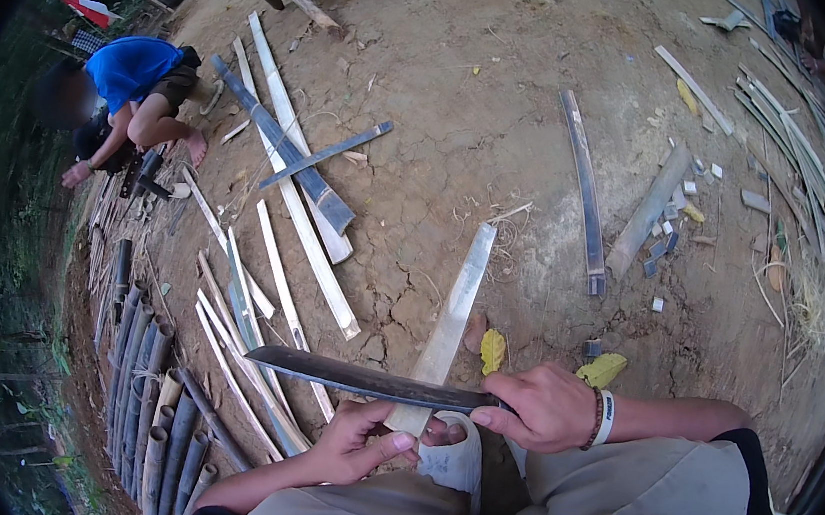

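Note:
My right hand, with a white band and a beaded bracelet at the wrist, is closed around the handle end of a machete. The long dark blade points left and lies across the lower part of a pale split bamboo strip. My left hand pinches the strip's near end just below the blade. Beyond the blade, the strip slants away over the dirt. Close to my left fingers, between my legs, is a pale rounded piece whose kind I cannot make out.
Split bamboo slats lie crossed at the left, with stacked bamboo poles nearer me. A person in a blue shirt crouches at far left. Another slat, small cut pieces and yellow leaves lie on the ground at right.

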The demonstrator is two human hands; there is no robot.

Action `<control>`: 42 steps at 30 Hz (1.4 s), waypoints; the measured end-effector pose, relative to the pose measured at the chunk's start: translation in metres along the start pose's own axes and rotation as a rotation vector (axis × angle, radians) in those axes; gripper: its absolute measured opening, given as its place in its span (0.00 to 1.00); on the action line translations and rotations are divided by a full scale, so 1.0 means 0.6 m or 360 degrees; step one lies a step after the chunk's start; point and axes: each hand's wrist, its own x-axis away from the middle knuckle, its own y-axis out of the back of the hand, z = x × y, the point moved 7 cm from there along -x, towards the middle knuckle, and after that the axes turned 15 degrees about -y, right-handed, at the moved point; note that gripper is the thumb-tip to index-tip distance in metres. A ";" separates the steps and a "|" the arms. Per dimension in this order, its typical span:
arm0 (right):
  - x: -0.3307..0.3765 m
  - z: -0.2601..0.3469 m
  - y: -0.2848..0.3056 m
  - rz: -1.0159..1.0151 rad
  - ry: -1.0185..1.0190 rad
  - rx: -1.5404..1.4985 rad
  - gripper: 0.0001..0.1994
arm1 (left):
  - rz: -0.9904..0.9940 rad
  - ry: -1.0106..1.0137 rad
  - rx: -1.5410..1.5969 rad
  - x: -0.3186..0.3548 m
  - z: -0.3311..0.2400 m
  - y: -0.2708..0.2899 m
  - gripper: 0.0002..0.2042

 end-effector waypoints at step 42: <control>-0.017 0.001 0.019 0.0037 -0.0022 0.0083 0.26 | -0.0170 -0.0049 0.0427 -0.004 0.009 -0.026 0.20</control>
